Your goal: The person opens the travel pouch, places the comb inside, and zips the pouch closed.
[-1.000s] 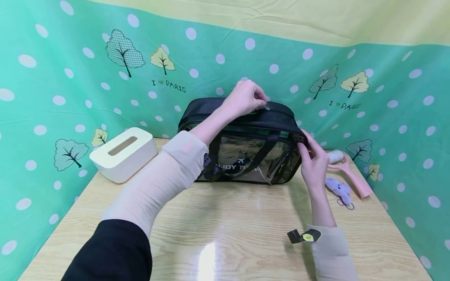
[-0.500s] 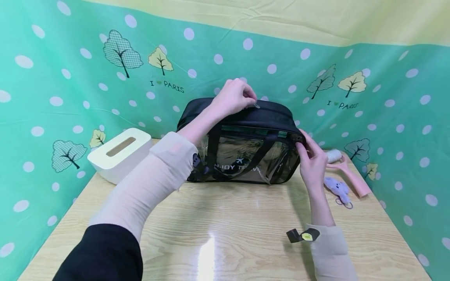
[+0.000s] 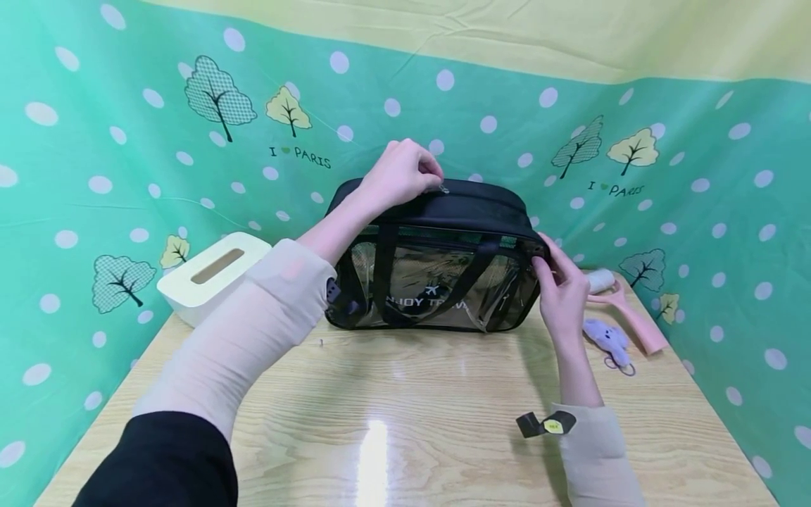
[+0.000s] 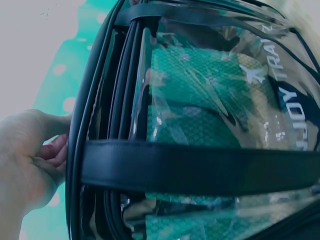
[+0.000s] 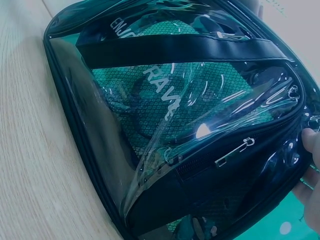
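Note:
A black travel bag [image 3: 443,274] with clear front panels and white lettering stands upright on the table. At its top, my left hand [image 3: 404,172] pinches the metal zipper pull [image 3: 444,189]. In the left wrist view the left hand [image 4: 32,155] shows behind the top edge, and its fingertips are hidden there. My right hand [image 3: 562,285] grips the bag's upper right corner, thumb in front and fingers behind. A small front zipper with its own metal pull [image 5: 235,151] shows in the right wrist view. Through the clear plastic a green mesh surface [image 4: 185,95] is visible.
A white tissue box [image 3: 215,271] stands left of the bag, partly behind the left sleeve. To the right lie a pink long-handled tool [image 3: 640,324], a whitish roll [image 3: 600,280] and a purple plush keychain [image 3: 607,336]. A patterned curtain [image 3: 380,84] hangs close behind.
My left hand has moved left along the bag's top with the zipper pull. The right hand has kept its grip on the corner, and the bag stands almost still.

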`<move>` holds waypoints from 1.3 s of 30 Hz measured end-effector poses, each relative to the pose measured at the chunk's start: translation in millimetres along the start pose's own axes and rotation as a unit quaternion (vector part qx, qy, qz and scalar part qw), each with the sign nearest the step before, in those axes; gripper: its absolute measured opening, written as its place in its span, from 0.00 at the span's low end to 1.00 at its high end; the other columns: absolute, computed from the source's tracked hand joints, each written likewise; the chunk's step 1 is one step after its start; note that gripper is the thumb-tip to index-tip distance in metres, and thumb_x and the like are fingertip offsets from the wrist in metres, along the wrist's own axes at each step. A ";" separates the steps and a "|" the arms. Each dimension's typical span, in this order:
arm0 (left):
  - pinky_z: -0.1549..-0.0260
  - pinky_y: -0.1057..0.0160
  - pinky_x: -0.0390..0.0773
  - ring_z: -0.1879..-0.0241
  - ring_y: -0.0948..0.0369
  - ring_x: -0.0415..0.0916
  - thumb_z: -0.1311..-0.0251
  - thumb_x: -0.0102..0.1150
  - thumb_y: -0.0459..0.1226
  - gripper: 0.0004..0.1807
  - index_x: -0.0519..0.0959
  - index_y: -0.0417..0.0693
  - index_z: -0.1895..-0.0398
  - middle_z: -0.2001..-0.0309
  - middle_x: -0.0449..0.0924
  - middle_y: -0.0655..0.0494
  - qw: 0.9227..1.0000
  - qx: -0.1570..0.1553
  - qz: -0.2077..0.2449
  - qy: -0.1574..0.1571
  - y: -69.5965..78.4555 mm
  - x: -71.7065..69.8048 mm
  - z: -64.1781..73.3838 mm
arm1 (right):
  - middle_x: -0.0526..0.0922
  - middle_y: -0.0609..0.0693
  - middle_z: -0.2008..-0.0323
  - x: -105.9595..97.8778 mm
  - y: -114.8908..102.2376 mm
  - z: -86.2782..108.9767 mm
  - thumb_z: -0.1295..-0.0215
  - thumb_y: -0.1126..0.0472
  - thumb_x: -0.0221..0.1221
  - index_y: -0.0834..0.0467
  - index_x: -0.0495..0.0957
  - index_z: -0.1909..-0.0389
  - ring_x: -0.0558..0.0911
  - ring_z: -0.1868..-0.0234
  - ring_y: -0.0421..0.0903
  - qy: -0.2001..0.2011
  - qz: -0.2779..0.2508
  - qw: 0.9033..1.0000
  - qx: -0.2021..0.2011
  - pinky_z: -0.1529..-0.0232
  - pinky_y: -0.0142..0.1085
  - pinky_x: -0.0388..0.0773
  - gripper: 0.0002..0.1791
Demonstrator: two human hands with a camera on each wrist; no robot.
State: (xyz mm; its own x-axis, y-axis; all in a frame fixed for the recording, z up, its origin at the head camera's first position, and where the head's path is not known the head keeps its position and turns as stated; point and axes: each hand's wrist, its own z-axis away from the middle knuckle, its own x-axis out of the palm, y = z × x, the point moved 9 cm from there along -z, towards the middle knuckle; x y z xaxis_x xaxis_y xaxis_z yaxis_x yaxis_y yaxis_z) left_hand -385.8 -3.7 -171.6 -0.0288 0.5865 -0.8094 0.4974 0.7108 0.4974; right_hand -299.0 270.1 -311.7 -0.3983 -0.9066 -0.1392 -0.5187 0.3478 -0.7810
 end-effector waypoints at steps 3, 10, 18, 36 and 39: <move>0.54 0.62 0.82 0.59 0.60 0.84 0.29 0.60 0.39 0.11 0.89 0.48 0.52 0.56 0.91 0.53 1.000 -0.012 0.005 -0.003 -6.6 -3.1 3.9 | 0.84 0.52 0.37 -0.7 0.2 0.2 0.24 0.60 0.58 0.53 0.80 0.34 0.84 0.45 0.30 0.002 0.001 1.000 0.003 0.50 0.20 0.80 0.20; 0.55 0.61 0.82 0.61 0.59 0.85 0.29 0.61 0.38 0.11 0.89 0.47 0.52 0.57 0.91 0.51 0.999 -0.034 0.012 0.000 -24.1 -12.1 13.8 | 0.83 0.52 0.37 -1.1 0.3 -0.2 0.24 0.60 0.58 0.45 0.80 0.35 0.84 0.44 0.29 0.000 0.008 1.000 0.007 0.49 0.20 0.80 0.20; 0.55 0.61 0.81 0.60 0.58 0.85 0.29 0.61 0.38 0.10 0.89 0.47 0.52 0.57 0.91 0.50 0.999 -0.043 0.014 -0.002 -31.7 -16.4 19.1 | 0.84 0.52 0.37 -1.7 -1.4 0.8 0.24 0.61 0.58 0.49 0.80 0.34 0.83 0.46 0.28 -0.002 0.013 1.000 0.013 0.51 0.19 0.79 0.20; 0.51 0.58 0.80 0.51 0.55 0.85 0.29 0.61 0.38 0.11 0.89 0.46 0.51 0.46 0.89 0.50 0.999 -0.044 -0.002 0.010 -47.6 -35.8 33.7 | 0.83 0.52 0.36 -0.8 -2.4 0.6 0.24 0.60 0.58 0.47 0.80 0.34 0.83 0.45 0.28 -0.003 0.019 1.000 0.012 0.50 0.19 0.79 0.20; 0.50 0.57 0.80 0.50 0.55 0.85 0.29 0.61 0.39 0.12 0.88 0.46 0.50 0.46 0.88 0.50 0.999 -0.049 -0.004 0.011 -52.0 -37.3 35.6 | 0.83 0.53 0.36 -1.2 -3.1 0.7 0.24 0.60 0.58 0.46 0.79 0.34 0.83 0.45 0.28 -0.004 0.020 1.000 0.012 0.50 0.19 0.79 0.20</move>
State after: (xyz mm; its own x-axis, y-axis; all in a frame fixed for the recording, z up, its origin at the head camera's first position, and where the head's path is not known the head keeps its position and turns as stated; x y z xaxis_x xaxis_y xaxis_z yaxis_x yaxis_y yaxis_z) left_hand -379.7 -76.4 -178.4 -0.0526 0.5892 -0.8063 0.4107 0.7487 0.5204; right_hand -296.4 269.9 -309.6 -0.4123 -0.8938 -0.1763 -0.4834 0.3786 -0.7893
